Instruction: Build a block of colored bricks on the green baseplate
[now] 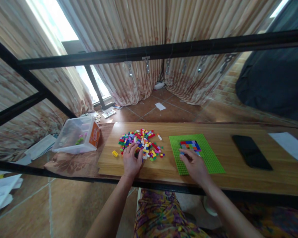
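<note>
My left hand (132, 162) rests at the near edge of a heap of mixed coloured toy bricks (142, 136), its fingers apart and touching the bricks. Over a green studded baseplate (211, 162), my right hand (195, 165) is closed in a pinch. A small blue brick (182, 153) shows at its fingertips, by the plate's left part. Several bricks (190, 143) in blue, red, orange and other colours sit joined on the plate, just beyond the right hand, which partly hides them. A yellow brick (115, 153) lies apart, left of the heap.
A clear plastic box (74, 134) with an orange label stands at the left end of the wooden board (161, 178). Right of the baseplate lies a black phone-like slab (252, 152), then white paper (289, 145). A black metal bar (154, 53) crosses beyond the table.
</note>
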The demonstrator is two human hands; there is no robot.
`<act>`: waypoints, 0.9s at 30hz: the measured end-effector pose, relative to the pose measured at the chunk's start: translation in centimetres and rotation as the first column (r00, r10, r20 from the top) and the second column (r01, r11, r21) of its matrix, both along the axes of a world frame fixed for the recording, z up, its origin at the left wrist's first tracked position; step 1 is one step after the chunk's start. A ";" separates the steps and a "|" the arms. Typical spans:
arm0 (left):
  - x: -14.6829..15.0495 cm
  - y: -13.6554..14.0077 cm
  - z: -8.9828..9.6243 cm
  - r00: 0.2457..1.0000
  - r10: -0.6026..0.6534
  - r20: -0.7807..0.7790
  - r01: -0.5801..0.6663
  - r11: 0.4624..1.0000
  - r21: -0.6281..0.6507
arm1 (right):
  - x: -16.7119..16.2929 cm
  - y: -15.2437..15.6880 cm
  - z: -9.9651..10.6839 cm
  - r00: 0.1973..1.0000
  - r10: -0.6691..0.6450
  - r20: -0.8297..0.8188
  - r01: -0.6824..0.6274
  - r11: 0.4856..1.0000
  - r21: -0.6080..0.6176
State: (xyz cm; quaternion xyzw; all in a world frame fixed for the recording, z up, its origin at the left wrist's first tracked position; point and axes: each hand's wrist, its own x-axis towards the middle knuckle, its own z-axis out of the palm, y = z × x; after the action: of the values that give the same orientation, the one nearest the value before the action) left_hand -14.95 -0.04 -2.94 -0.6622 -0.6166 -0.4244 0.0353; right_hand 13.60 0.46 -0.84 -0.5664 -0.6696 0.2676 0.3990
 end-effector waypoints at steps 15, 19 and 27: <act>-0.1 0.2 -0.5 0.999 0.009 0.042 -0.008 1.000 -0.008 | 6.8 4.5 1.5 0.855 -0.018 0.519 0.022 1.000 -0.003; 0.0 0.2 -0.5 0.999 0.019 0.045 -0.017 0.999 -0.027 | 6.1 5.3 1.6 0.772 0.083 0.631 -0.119 0.993 0.016; 0.0 0.2 -0.5 0.998 0.033 0.055 -0.030 0.999 -0.045 | 5.8 5.3 0.3 0.820 0.149 0.553 -0.210 0.976 0.048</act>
State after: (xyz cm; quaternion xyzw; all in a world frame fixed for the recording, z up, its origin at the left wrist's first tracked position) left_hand -14.94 0.15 -3.45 -0.6410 -0.6369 -0.4283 0.0103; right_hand 19.42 5.81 -0.51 -0.5311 -0.8192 0.0953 0.1945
